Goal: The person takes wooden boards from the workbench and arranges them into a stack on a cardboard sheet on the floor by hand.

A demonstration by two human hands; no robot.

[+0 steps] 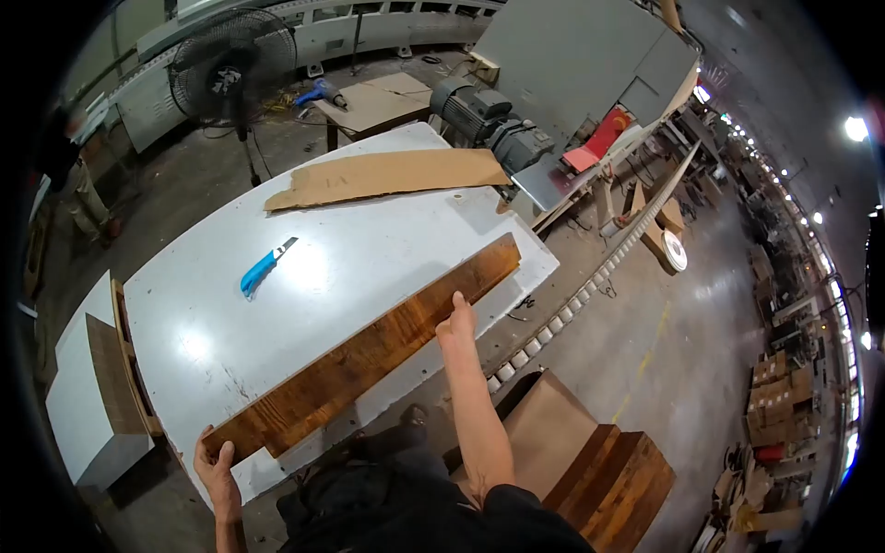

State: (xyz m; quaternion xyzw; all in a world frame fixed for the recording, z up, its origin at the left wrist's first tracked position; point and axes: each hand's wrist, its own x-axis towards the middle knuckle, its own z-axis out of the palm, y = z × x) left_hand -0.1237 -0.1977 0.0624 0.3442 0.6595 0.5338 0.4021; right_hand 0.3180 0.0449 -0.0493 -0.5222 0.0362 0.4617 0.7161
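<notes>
A long brown wooden plank [364, 355] with dark grain lies slantwise along the near edge of the white table [341, 249]. My left hand [219, 468] grips its near left end, thumb on top and fingers around the end. Toward the far right end, my right hand [457, 320] holds the plank's near edge, its thumb on the upper face and the other fingers hidden. Beyond the plank, a utility knife [267, 268] with a blue handle and exposed blade rests on the tabletop.
A torn cardboard strip [392, 175] lies across the table's far side. Stacked wooden planks [622, 484] stand low at my right, beside a roller conveyor rail [590, 290]. A black fan [230, 74], a grey motor [472, 109] and a heat gun [324, 93] are behind. Another person [78, 175] stands far left.
</notes>
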